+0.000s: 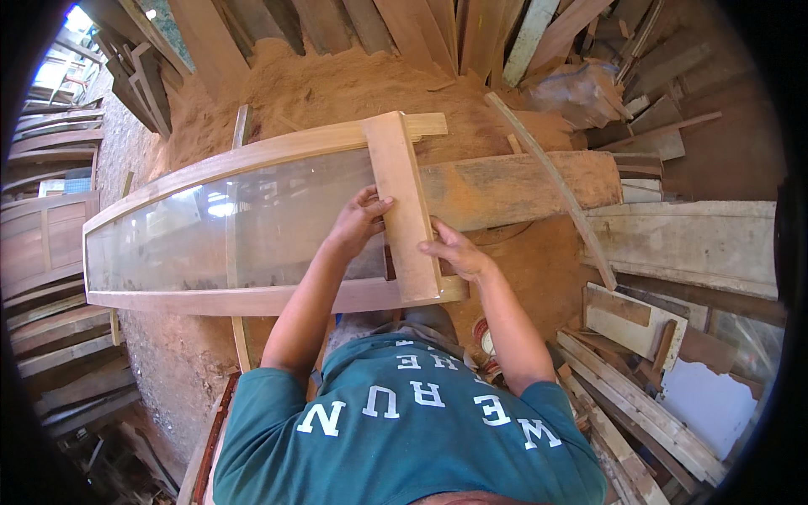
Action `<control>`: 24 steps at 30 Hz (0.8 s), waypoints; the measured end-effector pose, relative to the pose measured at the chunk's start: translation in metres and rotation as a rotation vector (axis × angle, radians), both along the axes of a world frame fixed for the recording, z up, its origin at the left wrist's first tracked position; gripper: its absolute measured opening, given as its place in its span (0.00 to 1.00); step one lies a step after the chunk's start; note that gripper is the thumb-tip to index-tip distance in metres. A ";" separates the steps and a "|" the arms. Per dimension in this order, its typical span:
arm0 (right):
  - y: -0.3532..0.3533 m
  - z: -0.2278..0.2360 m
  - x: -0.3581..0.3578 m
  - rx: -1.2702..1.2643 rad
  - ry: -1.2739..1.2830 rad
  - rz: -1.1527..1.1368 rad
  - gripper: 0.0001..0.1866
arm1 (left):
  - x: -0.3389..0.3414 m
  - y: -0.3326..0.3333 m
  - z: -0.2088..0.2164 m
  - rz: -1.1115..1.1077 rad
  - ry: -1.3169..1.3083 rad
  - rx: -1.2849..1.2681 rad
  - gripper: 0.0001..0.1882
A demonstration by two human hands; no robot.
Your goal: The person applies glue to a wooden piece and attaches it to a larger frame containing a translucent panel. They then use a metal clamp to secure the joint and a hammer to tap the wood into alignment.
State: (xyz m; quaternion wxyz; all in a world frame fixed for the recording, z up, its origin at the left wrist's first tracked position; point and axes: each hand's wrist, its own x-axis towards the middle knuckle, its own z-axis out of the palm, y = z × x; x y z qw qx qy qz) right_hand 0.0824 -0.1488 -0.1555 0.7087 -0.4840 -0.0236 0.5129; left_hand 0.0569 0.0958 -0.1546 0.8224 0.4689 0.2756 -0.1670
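Observation:
A wide, flat wooden rail lies crosswise at the right end of a long wooden frame, spanning its two long side pieces. A clear glass pane fills the frame to the left of this rail. On the rail's left edge my left hand is closed, its fingertips on the top face. My right hand grips the opposite edge a little nearer to me, thumb on top; its other fingers are partly hidden. Both side pieces stick out past the rail on the right.
A thin batten passes beneath the frame. To the right lies a broad weathered plank, with a narrow strip leaning across it. Sawdust covers the ground beyond. Stacked boards line the left; scrap timber lies at right.

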 end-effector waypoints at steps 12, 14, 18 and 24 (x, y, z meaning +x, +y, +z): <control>-0.053 0.008 0.029 -0.462 -0.309 -0.013 0.25 | 0.013 -0.087 -0.012 -0.004 -0.083 0.111 0.22; -0.047 0.007 0.031 -0.457 -0.253 -0.072 0.24 | 0.018 -0.082 -0.018 -0.009 -0.087 0.059 0.21; -0.025 0.006 0.031 -0.587 -0.338 -0.123 0.27 | 0.029 -0.059 -0.016 0.003 0.006 0.035 0.21; 0.043 0.047 0.019 -1.064 -1.217 -0.065 0.29 | 0.034 -0.039 -0.021 0.002 -0.004 0.217 0.27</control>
